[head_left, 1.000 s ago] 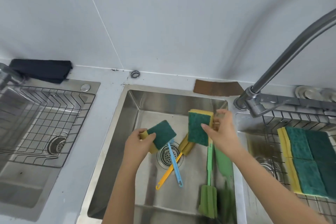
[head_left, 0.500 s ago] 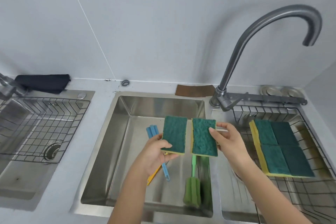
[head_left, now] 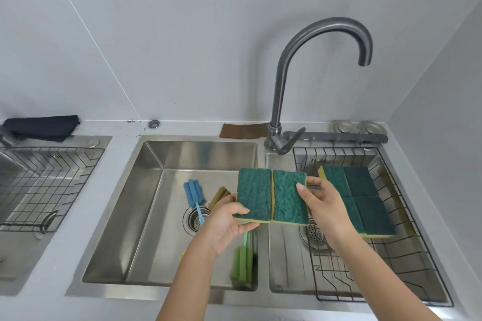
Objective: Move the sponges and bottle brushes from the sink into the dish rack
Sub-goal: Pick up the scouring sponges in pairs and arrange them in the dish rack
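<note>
The sponges (head_left: 271,195) are showing dark green tops over yellow undersides; the bottle brushes are showing blue (head_left: 192,193) and green (head_left: 242,266) foam heads; the sink (head_left: 146,216) is gleaming steel grey.

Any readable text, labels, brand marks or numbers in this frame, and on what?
None. The two sponges in the left hand and right hand, the sponges in the dish rack, the brushes in the sink and the faucet show no print.
</note>
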